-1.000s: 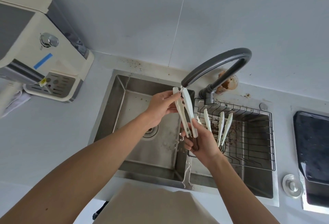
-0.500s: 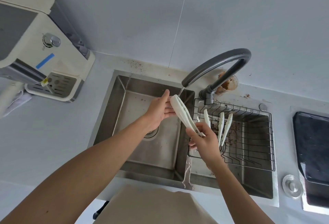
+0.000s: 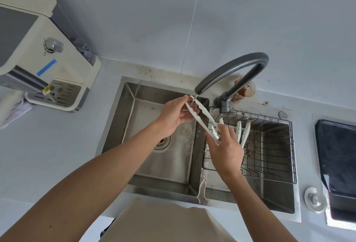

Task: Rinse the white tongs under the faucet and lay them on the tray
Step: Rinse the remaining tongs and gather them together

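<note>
Both hands (image 3: pixel 174 115) apparently hold tongs (image 3: pixel 202 119) under faucet (image 3: pixel 230 69).

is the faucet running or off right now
Running. A thin stream drops from the spout of the faucet onto the tip of the white tongs, held by the left hand and right hand.

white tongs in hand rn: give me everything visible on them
The white tongs look like plastic, two long arms with scalloped edges, slightly apart. They slant from the faucet spout, where a thin stream hits their upper end, down toward the wire rack. The left hand holds the upper end; the right hand pinches the lower end. They hang above the sink, touching nothing else visible.
</note>
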Demonstrator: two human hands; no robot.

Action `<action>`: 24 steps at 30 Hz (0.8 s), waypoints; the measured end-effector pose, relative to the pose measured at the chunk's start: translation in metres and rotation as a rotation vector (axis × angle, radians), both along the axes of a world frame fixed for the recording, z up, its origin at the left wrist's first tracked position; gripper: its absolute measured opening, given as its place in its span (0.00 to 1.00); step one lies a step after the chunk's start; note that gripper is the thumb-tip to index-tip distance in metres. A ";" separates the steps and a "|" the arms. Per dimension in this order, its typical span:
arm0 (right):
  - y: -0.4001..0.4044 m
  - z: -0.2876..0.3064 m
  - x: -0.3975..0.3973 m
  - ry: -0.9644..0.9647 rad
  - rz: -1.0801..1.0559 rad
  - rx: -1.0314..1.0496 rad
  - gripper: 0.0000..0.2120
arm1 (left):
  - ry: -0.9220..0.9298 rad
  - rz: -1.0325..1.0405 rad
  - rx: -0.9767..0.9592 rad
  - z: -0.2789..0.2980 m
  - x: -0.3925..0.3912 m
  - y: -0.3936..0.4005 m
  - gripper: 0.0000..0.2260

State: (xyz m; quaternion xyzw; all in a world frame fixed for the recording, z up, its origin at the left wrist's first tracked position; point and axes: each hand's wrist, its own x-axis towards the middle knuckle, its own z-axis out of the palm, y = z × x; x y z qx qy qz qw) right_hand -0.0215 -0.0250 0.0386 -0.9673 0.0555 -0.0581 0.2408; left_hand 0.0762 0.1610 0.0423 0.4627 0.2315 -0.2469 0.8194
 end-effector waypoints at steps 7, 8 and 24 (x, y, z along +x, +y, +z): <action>-0.007 -0.003 0.008 -0.024 0.026 -0.004 0.27 | -0.037 -0.008 0.088 0.000 -0.001 0.002 0.17; -0.007 -0.001 0.009 0.031 0.006 0.035 0.28 | -0.033 -0.001 0.097 0.000 -0.002 0.003 0.17; -0.001 0.001 -0.022 0.099 -0.056 0.197 0.28 | -0.259 -0.214 0.517 0.030 0.001 -0.008 0.11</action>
